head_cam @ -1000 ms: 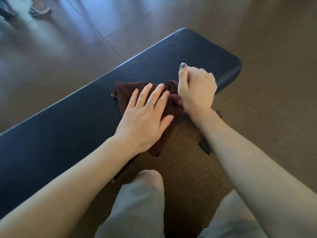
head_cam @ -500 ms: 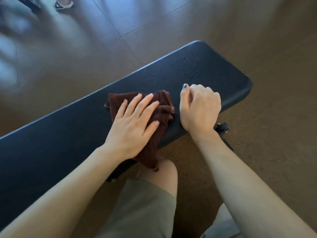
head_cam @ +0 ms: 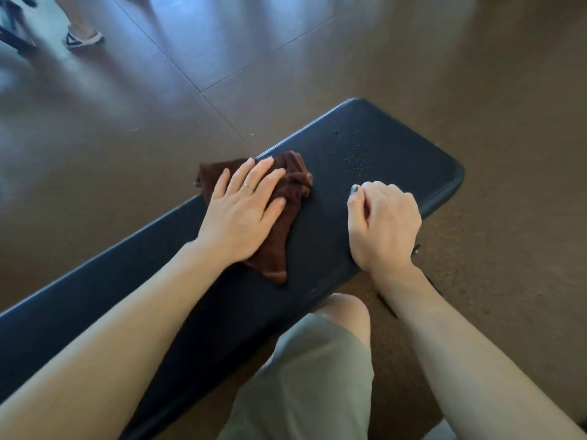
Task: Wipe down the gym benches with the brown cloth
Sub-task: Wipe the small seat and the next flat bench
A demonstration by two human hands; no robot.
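Brown cloth [head_cam: 279, 198] lies under the flat left hand [head_cam: 244, 214] for wiping the counter [head_cam: 397, 154]; right hand [head_cam: 384, 223], curled empty, braces nearby.

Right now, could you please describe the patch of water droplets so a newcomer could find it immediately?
Start at the long dark bench crossing the floor and follow it to its far rounded end. There, beyond the right hand and right of the brown cloth, lie the water droplets: small shiny beads, the only speckled area on the matte pad.
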